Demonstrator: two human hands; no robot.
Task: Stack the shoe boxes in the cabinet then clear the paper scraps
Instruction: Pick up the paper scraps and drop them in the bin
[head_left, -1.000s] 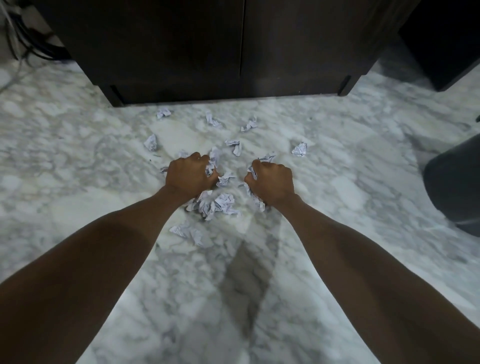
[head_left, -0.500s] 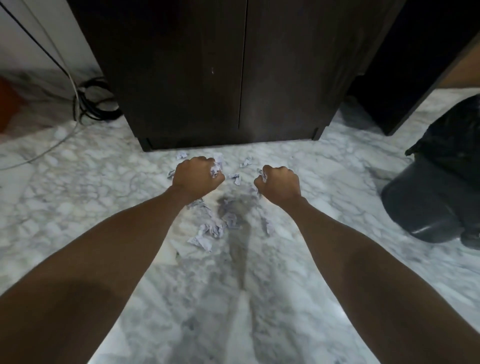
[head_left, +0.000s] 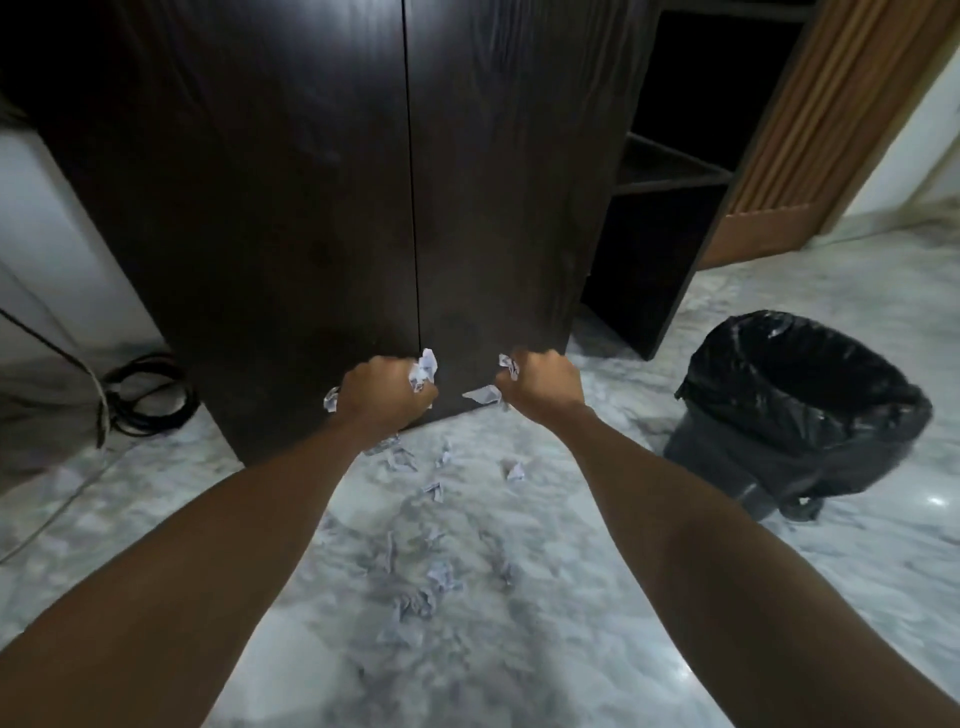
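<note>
My left hand (head_left: 384, 397) is a fist gripping crumpled white paper scraps (head_left: 425, 370) that stick out past my thumb. My right hand (head_left: 543, 389) is also a fist holding paper scraps (head_left: 485, 395). Both hands are raised in front of the dark wooden cabinet (head_left: 311, 208), whose two doors are closed. Several more scraps (head_left: 415, 605) lie on the marble floor below and between my forearms. No shoe boxes are in view.
A black bin lined with a black bag (head_left: 800, 410) stands on the floor to the right, its mouth open. Behind it are dark open shelves (head_left: 670, 176) and a wooden door. Black cables (head_left: 150, 395) coil on the floor at the left.
Both hands have lifted off the floor with scraps in them. The view has tilted up, showing the cabinet doors and the bin at the right.
</note>
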